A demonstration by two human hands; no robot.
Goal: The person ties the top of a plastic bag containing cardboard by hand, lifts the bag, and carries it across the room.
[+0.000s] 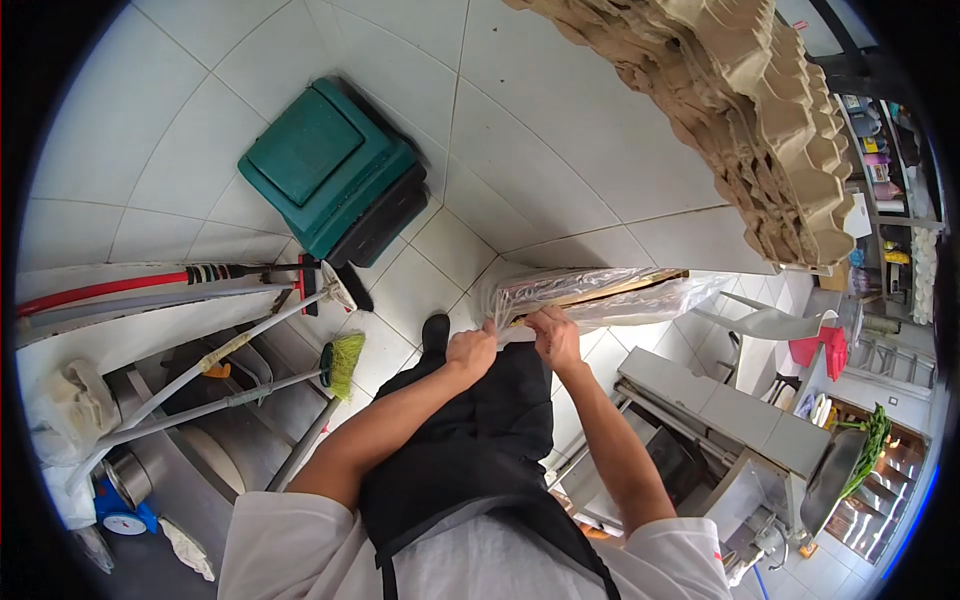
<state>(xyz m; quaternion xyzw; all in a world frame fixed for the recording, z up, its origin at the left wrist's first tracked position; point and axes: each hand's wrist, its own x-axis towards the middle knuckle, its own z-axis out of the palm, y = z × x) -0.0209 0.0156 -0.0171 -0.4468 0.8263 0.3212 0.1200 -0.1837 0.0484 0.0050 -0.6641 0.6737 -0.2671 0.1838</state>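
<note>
A large clear plastic bag (650, 308) leans at the wall in front of me, with something flat and brownish showing through a gap in it. My left hand (472, 350) is closed on the gathered near end of the plastic. Just to its right, my right hand (553, 335) pinches the bag's edge beside the dark gap. Both hands are close together in front of my black apron (455, 420). What exactly lies inside the bag I cannot make out.
Cardboard egg trays (760, 130) are stacked at the upper right. A green swing-lid bin (325, 165) stands by the tiled wall. Brooms, including one with green bristles (345, 365), lean at left above a steel counter holding a blue scale (125, 515). A worktop (720, 400) is at right.
</note>
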